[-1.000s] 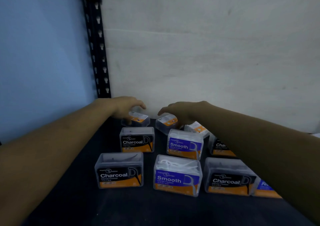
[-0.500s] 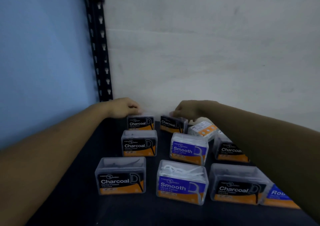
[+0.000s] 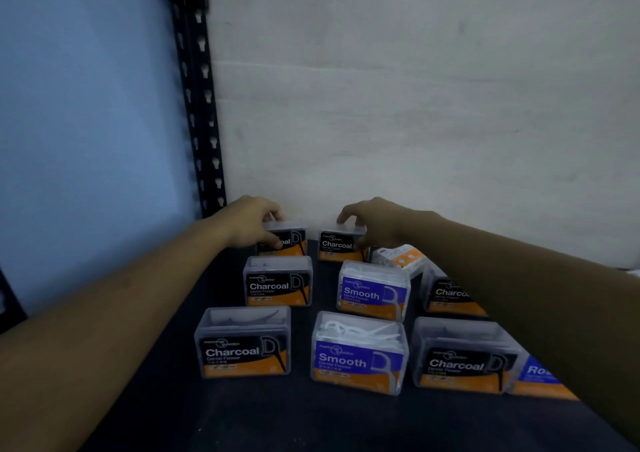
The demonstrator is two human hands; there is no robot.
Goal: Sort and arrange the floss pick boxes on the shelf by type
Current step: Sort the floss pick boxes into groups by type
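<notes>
The left hand [image 3: 250, 222] has its grip clenched on the back-left Charcoal box [image 3: 289, 242], thumb over its label, fingers on the lid. The right hand [image 3: 375, 221] likewise grasps the next Charcoal box [image 3: 341, 245], just beside the first (both upright at the back wall). Nearer than the two grips, on the shelf [image 3: 242, 417], stand further Charcoal boxes and two Smooth boxes [image 3: 372, 292].

Hands [image 3: 254, 221] on rear Charcoal boxes [image 3: 341, 245]

Clear glossy plastic floss pick boxes [image 3: 242, 342] are sitting on a matt dark shelf [image 3: 242, 417]. Behind, a rough white wall [image 3: 415, 105] is showing.
</notes>
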